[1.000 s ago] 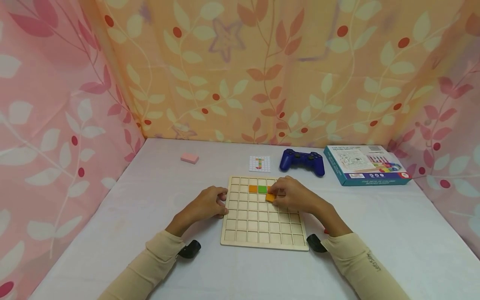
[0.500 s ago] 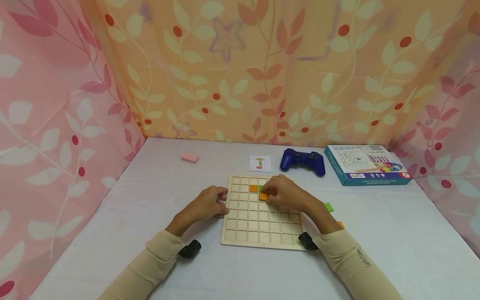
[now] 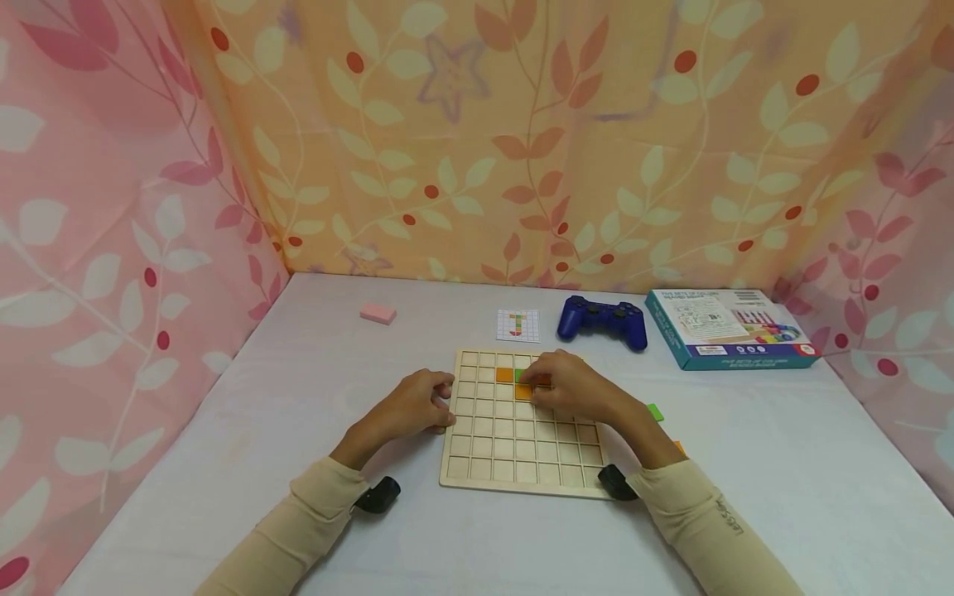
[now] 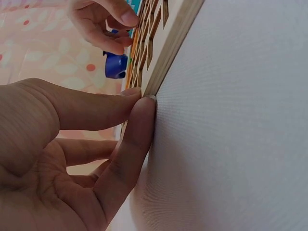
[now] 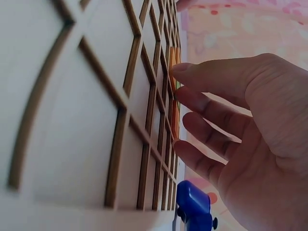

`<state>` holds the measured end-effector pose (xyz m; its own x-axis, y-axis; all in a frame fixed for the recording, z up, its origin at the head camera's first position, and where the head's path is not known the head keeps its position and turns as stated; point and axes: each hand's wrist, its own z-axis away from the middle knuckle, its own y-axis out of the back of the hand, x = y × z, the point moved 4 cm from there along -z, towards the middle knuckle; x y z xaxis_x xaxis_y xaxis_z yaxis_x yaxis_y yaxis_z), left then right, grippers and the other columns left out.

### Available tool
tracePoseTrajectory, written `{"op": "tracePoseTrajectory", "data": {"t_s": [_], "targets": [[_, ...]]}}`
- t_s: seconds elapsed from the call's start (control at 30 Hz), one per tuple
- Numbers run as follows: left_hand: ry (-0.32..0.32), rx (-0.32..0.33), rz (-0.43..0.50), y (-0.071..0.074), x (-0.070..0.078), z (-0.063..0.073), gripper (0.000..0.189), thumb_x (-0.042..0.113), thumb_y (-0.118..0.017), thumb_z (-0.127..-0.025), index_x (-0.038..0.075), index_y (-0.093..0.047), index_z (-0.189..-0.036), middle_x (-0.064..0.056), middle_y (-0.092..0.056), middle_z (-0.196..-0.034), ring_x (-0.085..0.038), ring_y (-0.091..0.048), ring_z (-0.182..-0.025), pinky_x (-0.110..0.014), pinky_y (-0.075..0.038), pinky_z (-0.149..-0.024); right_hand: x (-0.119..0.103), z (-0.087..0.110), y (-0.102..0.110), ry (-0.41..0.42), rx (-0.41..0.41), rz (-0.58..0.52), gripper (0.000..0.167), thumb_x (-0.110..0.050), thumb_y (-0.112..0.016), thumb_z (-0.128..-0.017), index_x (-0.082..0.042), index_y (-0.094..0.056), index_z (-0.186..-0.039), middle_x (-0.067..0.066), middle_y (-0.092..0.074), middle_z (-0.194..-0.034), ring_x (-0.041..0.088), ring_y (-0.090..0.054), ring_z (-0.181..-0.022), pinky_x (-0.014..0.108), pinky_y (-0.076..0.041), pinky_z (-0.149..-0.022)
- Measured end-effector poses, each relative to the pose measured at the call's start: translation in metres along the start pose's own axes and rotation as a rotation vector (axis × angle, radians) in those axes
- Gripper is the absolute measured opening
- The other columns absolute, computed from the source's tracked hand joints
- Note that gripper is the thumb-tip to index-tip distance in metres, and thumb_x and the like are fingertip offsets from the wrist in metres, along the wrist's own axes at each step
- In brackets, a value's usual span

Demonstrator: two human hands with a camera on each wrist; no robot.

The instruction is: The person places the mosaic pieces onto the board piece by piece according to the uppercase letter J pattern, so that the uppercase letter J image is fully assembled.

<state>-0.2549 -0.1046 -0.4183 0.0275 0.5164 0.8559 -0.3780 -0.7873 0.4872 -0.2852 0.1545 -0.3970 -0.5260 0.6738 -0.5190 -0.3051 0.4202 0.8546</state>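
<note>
A pale wooden grid board lies on the white cloth. My left hand pinches its left edge between thumb and fingertip, clearly seen in the left wrist view. Over the upper part of the board, my right hand touches an orange tile with its fingertips, the fingers loosely bent. That tile lies flat in a cell of the third row. Above it a green tile shows partly behind the fingers. To the green one's left sits another orange tile; a further orange tile to its right is mostly hidden.
Beyond the board lie a small grid card with a coloured pattern and a blue game controller. A flat game box stands back right, a pink block back left. Loose green and orange tiles lie by the right forearm.
My right hand has moved slightly left with the orange tile, which has gone from tilted to flat in the cell below the green tile. The left hand stays at the board's edge.
</note>
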Motion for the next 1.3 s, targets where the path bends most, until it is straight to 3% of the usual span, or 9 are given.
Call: {"op": "tracePoseTrajectory", "data": {"t_s": [0.23, 0.5, 0.8, 1.0, 1.3], "targets": [[-0.009, 0.000, -0.018, 0.000, 0.000, 0.000, 0.069, -0.010, -0.080, -0.086, -0.013, -0.051, -0.148, -0.013, -0.057, -0.113, -0.016, -0.066, -0.088, -0.029, -0.063, -0.070, 0.008, 0.019, 0.007, -0.054, 0.022, -0.042, 0.028, -0.010, -0.073, -0.095, -0.007, -0.078, -0.123, 0.000, -0.074, -0.110, 0.020, -0.062, -0.100, 0.040, -0.055, -0.091], [-0.013, 0.005, -0.042, 0.000, -0.002, 0.000, 0.069, -0.008, -0.081, -0.086, -0.012, -0.051, -0.148, -0.013, -0.058, -0.113, -0.016, -0.065, -0.090, -0.027, -0.061, -0.070, 0.022, 0.047, 0.020, -0.123, 0.034, -0.028, 0.029, -0.014, -0.078, -0.095, -0.007, -0.077, -0.124, -0.001, -0.070, -0.103, 0.022, -0.058, -0.098, 0.036, -0.053, -0.087], [-0.020, -0.002, -0.036, 0.000, -0.002, -0.001, 0.068, -0.009, -0.080, -0.087, -0.013, -0.051, -0.148, -0.013, -0.058, -0.112, -0.015, -0.065, -0.085, -0.026, -0.060, -0.068, 0.045, 0.083, 0.038, -0.238, 0.053, -0.002, 0.032, -0.015, -0.075, -0.095, -0.010, -0.076, -0.127, 0.000, -0.070, -0.109, 0.022, -0.059, -0.104, 0.040, -0.055, -0.091], [-0.010, -0.004, -0.022, 0.000, -0.001, 0.000, 0.069, -0.010, -0.080, -0.087, -0.013, -0.050, -0.149, -0.014, -0.058, -0.113, -0.015, -0.066, -0.084, -0.028, -0.062, -0.069, 0.061, 0.101, 0.043, -0.306, 0.055, -0.011, 0.035, -0.018, -0.078, -0.094, -0.011, -0.075, -0.128, 0.004, -0.069, -0.113, 0.024, -0.058, -0.103, 0.036, -0.057, -0.086], [0.004, 0.002, -0.009, -0.001, -0.002, -0.001, 0.069, -0.010, -0.080, -0.086, -0.012, -0.051, -0.149, -0.014, -0.057, -0.114, -0.016, -0.067, -0.088, -0.029, -0.063, -0.070, 0.078, 0.122, 0.050, -0.328, 0.080, 0.001, 0.035, -0.016, -0.080, -0.092, -0.009, -0.076, -0.127, 0.003, -0.071, -0.111, 0.023, -0.059, -0.101, 0.036, -0.055, -0.083]]}}
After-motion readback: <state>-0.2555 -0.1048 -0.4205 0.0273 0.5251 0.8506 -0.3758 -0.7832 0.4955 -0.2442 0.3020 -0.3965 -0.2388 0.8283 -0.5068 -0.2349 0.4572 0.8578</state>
